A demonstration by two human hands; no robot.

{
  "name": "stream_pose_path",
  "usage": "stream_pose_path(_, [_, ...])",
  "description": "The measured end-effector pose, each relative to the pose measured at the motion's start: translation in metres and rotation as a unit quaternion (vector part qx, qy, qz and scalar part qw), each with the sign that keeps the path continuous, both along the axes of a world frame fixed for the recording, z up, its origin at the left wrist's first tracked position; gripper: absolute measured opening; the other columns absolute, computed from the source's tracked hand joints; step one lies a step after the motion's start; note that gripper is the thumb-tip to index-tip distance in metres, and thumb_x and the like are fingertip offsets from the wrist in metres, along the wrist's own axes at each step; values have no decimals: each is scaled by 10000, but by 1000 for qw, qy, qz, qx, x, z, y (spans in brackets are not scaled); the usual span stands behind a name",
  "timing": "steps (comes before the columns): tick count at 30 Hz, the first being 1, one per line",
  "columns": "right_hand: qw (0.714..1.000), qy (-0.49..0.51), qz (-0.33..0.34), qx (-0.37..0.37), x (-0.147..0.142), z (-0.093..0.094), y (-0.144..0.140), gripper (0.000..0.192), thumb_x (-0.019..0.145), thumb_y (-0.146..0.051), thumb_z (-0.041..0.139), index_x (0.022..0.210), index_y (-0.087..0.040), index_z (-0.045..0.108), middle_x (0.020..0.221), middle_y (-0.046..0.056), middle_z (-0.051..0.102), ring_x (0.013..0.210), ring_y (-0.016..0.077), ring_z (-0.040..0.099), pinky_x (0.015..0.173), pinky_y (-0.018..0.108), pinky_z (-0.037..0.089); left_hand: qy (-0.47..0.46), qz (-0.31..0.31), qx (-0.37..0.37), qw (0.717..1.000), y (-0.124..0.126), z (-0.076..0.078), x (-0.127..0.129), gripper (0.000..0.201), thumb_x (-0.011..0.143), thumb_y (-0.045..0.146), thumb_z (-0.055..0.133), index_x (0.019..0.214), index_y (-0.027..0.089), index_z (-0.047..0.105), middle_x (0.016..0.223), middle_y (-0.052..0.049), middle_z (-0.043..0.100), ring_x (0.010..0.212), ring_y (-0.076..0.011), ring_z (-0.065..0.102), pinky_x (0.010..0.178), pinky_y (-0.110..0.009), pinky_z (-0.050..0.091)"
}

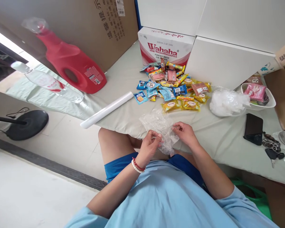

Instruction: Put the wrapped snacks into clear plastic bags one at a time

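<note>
A crumpled clear plastic bag [158,123] hangs over the front edge of the cloth-covered table [199,126], partly above my lap. My left hand [151,145], with bracelets at the wrist, pinches the bag on its left side. On the other side my right hand [184,133] has its fingertips closed on the bag's right edge. Just beyond the bag lie several yellow-wrapped snacks [171,105] and blue snack packets [152,85], in a loose pile. The bag is see-through and I make out nothing inside it.
A white roll [106,110], a water bottle [47,82] and a red jug [73,65] lie to the left. Behind the snacks stands a Wahaha carton [166,47]. Rightward are bundled plastic bags [228,101], a white bowl [272,100], a phone [253,129] and keys [273,148].
</note>
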State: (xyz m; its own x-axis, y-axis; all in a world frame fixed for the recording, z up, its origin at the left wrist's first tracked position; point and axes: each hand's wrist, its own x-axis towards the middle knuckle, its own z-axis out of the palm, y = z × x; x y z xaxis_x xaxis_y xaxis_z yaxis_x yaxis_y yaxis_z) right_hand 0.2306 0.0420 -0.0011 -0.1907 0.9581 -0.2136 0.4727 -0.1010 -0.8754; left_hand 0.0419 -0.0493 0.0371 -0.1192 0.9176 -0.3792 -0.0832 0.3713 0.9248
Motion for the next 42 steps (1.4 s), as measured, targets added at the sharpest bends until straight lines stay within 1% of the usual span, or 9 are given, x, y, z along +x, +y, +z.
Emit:
stream_pose_path(5, [992,74,75,73,-22,29,-18,175,900,-370,616,892,-222,709,813,7,696,696,155,595,656,277,452,141,-78,17,987,11,-1,13,471,831,606,705,1045,196,619,1027,-78,700,850,-211,667,755,-350,527])
stream_pose_path(9, [989,123,19,79,-12,39,-22,187,896,-401,670,896,-217,703,772,-7,659,653,136,542,625,262,436,100,-120,57,986,16,-4,8,330,840,512,709,823,190,640,821,-35,670,784,-180,616,751,-318,491])
stream_pose_path(15, [949,257,-176,34,38,32,-13,308,783,-479,816,884,-237,656,866,-12,636,743,126,563,685,250,512,-71,18,28,997,5,-9,-46,368,819,518,782,890,188,635,882,-35,714,757,-135,623,666,-243,473])
stream_pose_path(19, [937,290,-192,-37,51,32,-17,401,770,-543,820,879,-245,574,946,20,683,680,122,579,539,225,489,-72,50,-4,996,-11,-22,-75,414,775,524,826,872,166,645,845,-37,703,745,-129,622,692,-242,490])
stream_pose_path(24, [944,266,-184,-63,41,32,-18,455,753,-593,803,883,-243,543,759,-18,645,465,68,398,380,194,256,170,126,14,977,-30,-21,-84,386,795,519,773,916,176,641,830,-26,646,702,-154,597,625,-270,498])
stream_pose_path(27, [946,262,-182,-53,34,30,-13,451,745,-592,799,869,-239,547,721,-22,650,450,63,369,399,205,265,412,198,181,871,-39,8,-76,146,863,303,712,965,212,662,953,-57,648,788,-185,613,701,-325,523])
stream_pose_path(31, [953,248,-167,-41,28,28,-10,404,787,-568,773,892,-238,566,729,-15,672,467,75,377,425,216,286,482,-68,387,783,-32,46,-50,204,901,134,590,976,274,718,964,-70,724,922,-236,670,827,-397,539])
stream_pose_path(34, [961,220,-164,-26,29,26,-13,400,813,-584,743,908,-240,561,748,-13,675,469,84,372,430,227,290,517,-241,326,754,-4,42,-30,247,958,164,499,1014,244,726,1071,-98,755,1082,-274,678,897,-436,524])
stream_pose_path(42, [960,188,-189,-85,61,25,-40,535,782,-683,731,1048,-247,570,831,19,721,465,93,388,431,233,268,583,-212,194,760,49,-40,-31,475,1044,355,415,1462,178,553,1601,-160,474,1505,-325,404,1225,-569,268])
